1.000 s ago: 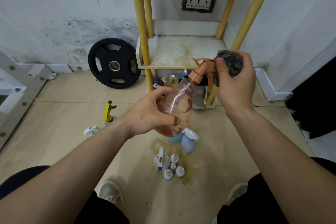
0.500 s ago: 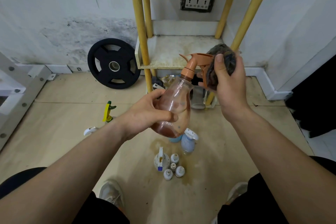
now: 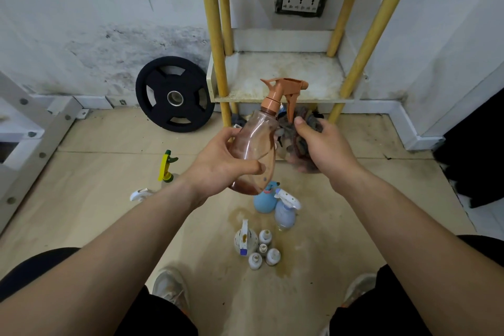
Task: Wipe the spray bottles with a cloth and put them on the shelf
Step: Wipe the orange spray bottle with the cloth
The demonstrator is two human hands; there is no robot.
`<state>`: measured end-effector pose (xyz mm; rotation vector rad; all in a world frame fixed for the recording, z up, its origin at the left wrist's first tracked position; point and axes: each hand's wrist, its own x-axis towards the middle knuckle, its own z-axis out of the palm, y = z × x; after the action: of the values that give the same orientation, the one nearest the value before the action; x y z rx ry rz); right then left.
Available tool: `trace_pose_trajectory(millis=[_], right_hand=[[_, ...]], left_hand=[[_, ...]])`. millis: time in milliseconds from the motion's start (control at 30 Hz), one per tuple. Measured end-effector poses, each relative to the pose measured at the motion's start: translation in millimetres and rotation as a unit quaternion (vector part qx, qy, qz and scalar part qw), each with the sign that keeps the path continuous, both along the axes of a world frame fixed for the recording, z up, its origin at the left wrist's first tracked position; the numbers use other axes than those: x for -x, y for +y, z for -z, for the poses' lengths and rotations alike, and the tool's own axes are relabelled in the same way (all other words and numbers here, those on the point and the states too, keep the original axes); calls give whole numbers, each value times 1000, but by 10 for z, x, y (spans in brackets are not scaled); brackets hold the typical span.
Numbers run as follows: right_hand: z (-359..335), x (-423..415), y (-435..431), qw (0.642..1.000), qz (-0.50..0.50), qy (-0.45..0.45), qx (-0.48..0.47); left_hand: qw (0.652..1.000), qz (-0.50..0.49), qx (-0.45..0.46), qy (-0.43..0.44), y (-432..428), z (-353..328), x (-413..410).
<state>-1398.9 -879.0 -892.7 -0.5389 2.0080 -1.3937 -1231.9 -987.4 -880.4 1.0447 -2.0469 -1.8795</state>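
My left hand [image 3: 221, 163] grips a clear brownish spray bottle [image 3: 255, 144] by its body; its orange trigger head [image 3: 283, 90] points up and right. My right hand [image 3: 324, 147] holds a bunched dark cloth [image 3: 296, 136] against the right side of the bottle, below the trigger. Behind them stands the yellow-legged shelf [image 3: 321, 75], its low white board stained. On the floor below are a blue spray bottle [image 3: 263, 200], a pale lilac one [image 3: 285, 213], a white one [image 3: 245, 239] with several small white bottles [image 3: 264, 251], and a yellow-green sprayer [image 3: 166, 165].
A black weight plate [image 3: 174, 94] leans on the wall left of the shelf. A white metal frame [image 3: 35, 133] fills the far left. A loose white trigger head [image 3: 140, 194] lies on the floor. My shoes [image 3: 170, 288] are at the bottom. A wall socket [image 3: 301, 3] sits above the shelf.
My right hand slid the cloth down from the trigger head to the bottle's side. The bottle turned more upright in my left hand.
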Motion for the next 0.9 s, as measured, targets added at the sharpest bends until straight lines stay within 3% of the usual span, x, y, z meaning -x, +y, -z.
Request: trace_pose_trajectory(millis=[267, 467, 700, 900], right_hand=[[140, -354, -97, 991, -46, -71, 99], [101, -310, -41, 970, -65, -128, 196], [58, -267, -38, 930, -96, -231, 267], [93, -301, -41, 943, -103, -195, 249]], left_hand=[[995, -39, 52, 79, 236, 42, 105], [993, -70, -28, 94, 52, -61, 59], [974, 20, -186, 127, -61, 13, -2], [973, 45, -196, 118, -114, 43, -18]])
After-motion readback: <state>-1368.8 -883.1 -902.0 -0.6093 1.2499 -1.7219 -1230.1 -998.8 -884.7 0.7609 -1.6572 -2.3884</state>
